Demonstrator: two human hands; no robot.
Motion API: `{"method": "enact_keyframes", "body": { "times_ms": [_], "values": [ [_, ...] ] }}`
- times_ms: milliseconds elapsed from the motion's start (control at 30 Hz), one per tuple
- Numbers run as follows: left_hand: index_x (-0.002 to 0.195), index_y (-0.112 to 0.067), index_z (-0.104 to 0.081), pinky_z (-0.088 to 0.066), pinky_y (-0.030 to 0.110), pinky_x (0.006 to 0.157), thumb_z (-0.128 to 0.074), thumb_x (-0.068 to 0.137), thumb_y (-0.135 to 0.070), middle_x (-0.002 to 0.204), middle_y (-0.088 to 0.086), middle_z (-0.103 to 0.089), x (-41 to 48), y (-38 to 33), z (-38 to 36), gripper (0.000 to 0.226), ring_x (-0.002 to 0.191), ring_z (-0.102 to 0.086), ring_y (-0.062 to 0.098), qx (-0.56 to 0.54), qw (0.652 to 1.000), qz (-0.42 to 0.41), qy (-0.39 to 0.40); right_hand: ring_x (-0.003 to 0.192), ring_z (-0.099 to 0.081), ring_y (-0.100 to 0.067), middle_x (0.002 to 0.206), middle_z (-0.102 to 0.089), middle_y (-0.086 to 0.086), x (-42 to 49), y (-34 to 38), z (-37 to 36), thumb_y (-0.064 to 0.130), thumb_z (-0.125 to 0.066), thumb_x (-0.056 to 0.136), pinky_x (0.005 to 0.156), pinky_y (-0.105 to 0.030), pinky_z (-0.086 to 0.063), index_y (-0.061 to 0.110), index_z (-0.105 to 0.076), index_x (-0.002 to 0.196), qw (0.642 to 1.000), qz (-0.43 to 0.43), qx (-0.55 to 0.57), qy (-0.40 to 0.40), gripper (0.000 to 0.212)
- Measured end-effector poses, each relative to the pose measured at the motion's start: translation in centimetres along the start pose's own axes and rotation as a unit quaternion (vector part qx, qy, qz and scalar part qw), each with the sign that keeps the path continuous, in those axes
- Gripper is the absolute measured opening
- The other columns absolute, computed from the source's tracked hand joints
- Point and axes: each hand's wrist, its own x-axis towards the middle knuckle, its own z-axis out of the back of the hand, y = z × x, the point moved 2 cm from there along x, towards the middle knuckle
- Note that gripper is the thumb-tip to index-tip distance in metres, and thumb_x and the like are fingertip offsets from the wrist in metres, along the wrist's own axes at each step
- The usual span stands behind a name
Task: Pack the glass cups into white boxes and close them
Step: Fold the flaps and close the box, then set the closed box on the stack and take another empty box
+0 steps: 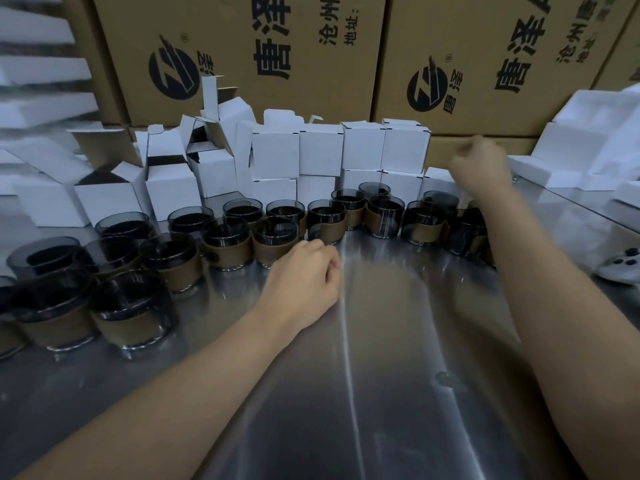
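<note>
While curled into a fist, holds nothing in the left grip [304, 273]; rests knuckles-down on the shiny metal desk [381, 358], just beside the nearest of the glass cups [273, 242]. Up off the desk at the far right, the right grip [479, 161], level with the end of the closed white boxes [320, 152]; looks curled at the fingers, but too smeared to tell whether closed on anything or bare.

Of the glass cups: short, straight-walled tumblers of smoky dark glass with thick clear bases, each wrapped round the lower half in a tan-brown sleeve. Upright, mouths up, packed side by side in a curving band across the desk from the near left edge to the right forearm, many touching.

Of the white boxes: plain, small, roughly cube-shaped, dark at the corner seams. Closed ones stacked two high directly behind the cups, against the brown cartons [242, 57] at the back. Open boxes [104, 199] to the left, flaps up, dark inside, some tilted against one another.

Black round logos and large characters on the cartons. Foam slabs [41, 71] piled far left, foam blocks [588, 133] far right. Small white object with dark round spots [620, 268] at the right edge of the desk.
</note>
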Motion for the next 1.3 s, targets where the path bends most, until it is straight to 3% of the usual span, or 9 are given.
{"method": "enact_keyframes", "body": {
  "times_ms": [100,233,333,467,667,833,1100,1200,1300],
  "values": [
    [0.095,-0.016,-0.064,-0.048,0.037,0.079,-0.044,0.092,-0.017,0.095,-0.006,-0.062,-0.1,-0.2,0.3,0.020,0.099,-0.053,0.014,-0.011,1.000,0.020,-0.010,0.100,-0.059,-0.019,0.112,-0.064,-0.004,-3.8,3.3,0.4,0.019,-0.050,0.090,0.083,-0.030,-0.045,0.013,-0.061,0.117,0.988,0.041,0.142,-0.044,0.029],
    [0.100,-0.016,-0.065,-0.048,0.034,0.076,-0.044,0.092,-0.017,0.098,-0.001,-0.067,-0.8,-0.5,1.2,0.022,0.097,-0.058,0.018,-0.029,0.996,0.049,-0.068,0.078,-0.054,-0.005,0.088,-0.061,0.007,-12.9,6.3,-3.5,0.018,-0.054,0.093,0.070,-0.018,-0.039,0.018,-0.061,0.095,0.951,0.039,0.306,0.002,0.007],
    [0.105,-0.016,-0.065,-0.048,0.036,0.075,-0.044,0.094,-0.016,0.098,0.002,-0.068,-1.5,-0.9,1.7,0.024,0.093,-0.061,0.022,-0.050,0.994,0.050,-0.081,0.067,-0.050,-0.004,0.071,-0.055,0.010,-18.2,7.0,-6.4,0.024,-0.055,0.096,0.057,-0.013,-0.031,0.015,-0.057,0.081,0.946,0.014,0.321,0.049,0.017],
    [0.095,-0.013,-0.059,-0.048,0.040,0.064,-0.042,0.096,-0.016,0.082,0.002,-0.065,-2.6,-1.2,2.4,0.017,0.076,-0.061,0.025,-0.087,0.988,0.044,-0.118,0.060,-0.048,-0.001,0.064,-0.055,0.010,-21.2,8.6,-7.0,0.024,-0.054,0.097,0.055,-0.013,-0.035,0.011,-0.059,0.073,0.926,-0.006,0.370,0.074,0.028],
    [0.084,-0.010,-0.059,-0.048,0.039,0.064,-0.048,0.093,-0.012,0.071,0.004,-0.063,-3.1,0.1,3.0,0.015,0.070,-0.059,0.029,-0.169,0.967,0.113,-0.157,0.055,-0.038,-0.008,0.056,-0.045,0.003,-22.5,9.0,-6.4,0.019,-0.051,0.099,0.055,-0.026,-0.030,0.009,-0.050,0.063,0.928,0.106,0.319,0.160,0.037],
    [0.085,-0.009,-0.064,-0.047,0.030,0.066,-0.045,0.091,-0.005,0.077,-0.002,-0.064,-2.7,0.7,3.4,0.020,0.074,-0.060,0.017,-0.210,0.943,0.148,-0.210,0.053,-0.037,-0.007,0.056,-0.044,0.001,-22.3,9.4,-7.1,0.019,-0.050,0.099,0.049,-0.018,-0.029,0.011,-0.046,0.058,0.936,0.118,0.264,0.201,0.041],
    [0.093,-0.009,-0.064,-0.051,0.038,0.073,-0.046,0.093,-0.012,0.097,0.005,-0.063,0.5,2.6,7.7,0.019,0.090,-0.059,0.023,-0.033,0.966,0.142,-0.213,0.057,-0.045,-0.006,0.057,-0.050,0.002,-22.1,9.4,-7.7,0.020,-0.054,0.096,0.054,-0.018,-0.034,0.013,-0.048,0.058,0.944,0.152,0.207,0.209,0.039],
    [0.101,-0.008,-0.065,-0.049,0.039,0.084,-0.046,0.094,-0.017,0.113,0.010,-0.059,3.0,4.7,10.7,0.022,0.104,-0.056,0.027,-0.045,0.945,0.200,-0.254,0.057,-0.050,-0.010,0.054,-0.052,0.005,-22.0,9.4,-8.1,0.026,-0.054,0.096,0.060,-0.030,-0.038,0.015,-0.050,0.059,0.949,0.165,0.169,0.209,0.038],
    [0.121,-0.007,-0.056,-0.034,0.041,0.103,-0.043,0.094,-0.027,0.138,0.016,-0.041,5.2,7.6,11.9,0.037,0.128,-0.035,0.033,0.044,0.935,0.288,-0.204,0.060,-0.056,-0.015,0.053,-0.054,0.006,-22.0,9.4,-8.5,0.029,-0.054,0.095,0.062,-0.031,-0.046,0.016,-0.053,0.060,0.951,0.177,0.145,0.209,0.038]
  ]
}}
